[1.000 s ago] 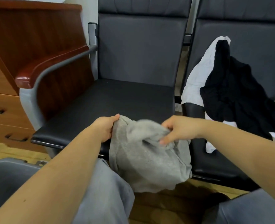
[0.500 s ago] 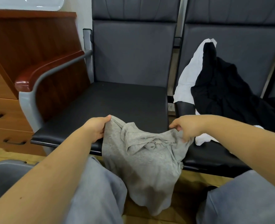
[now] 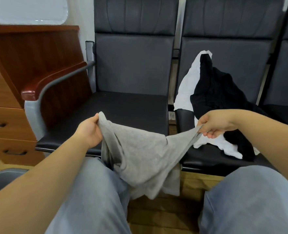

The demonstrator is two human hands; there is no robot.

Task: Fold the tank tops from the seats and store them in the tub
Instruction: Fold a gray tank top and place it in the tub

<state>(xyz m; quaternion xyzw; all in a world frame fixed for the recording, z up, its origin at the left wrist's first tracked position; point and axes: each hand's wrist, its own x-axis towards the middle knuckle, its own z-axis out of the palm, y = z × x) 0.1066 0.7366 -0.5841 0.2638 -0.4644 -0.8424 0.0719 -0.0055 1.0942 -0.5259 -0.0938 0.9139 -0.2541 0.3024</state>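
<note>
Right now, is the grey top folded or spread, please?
Spread, not folded: grey top stretched between left hand and right hand, hanging loose.

Gray tank top (image 3: 143, 154) stretched between left hand (image 3: 89, 130) and right hand (image 3: 212, 124), each gripping a strap; black (image 3: 219, 92) and white (image 3: 189, 88) tops heaped on right seat (image 3: 207, 157).

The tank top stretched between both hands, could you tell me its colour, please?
Plain light grey tank top, seen in the head view.

Open cushion stretches across the left seat (image 3: 131, 108) at twelve o'clock, bounded at nine o'clock by a wooden armrest (image 3: 53, 80) and cabinet (image 3: 9, 92). At two o'clock, a black garment (image 3: 219, 92) and a white garment (image 3: 189, 86) crowd the right seat (image 3: 212, 157). A grey tub (image 3: 3, 181) rim edges in at eight o'clock.
</note>
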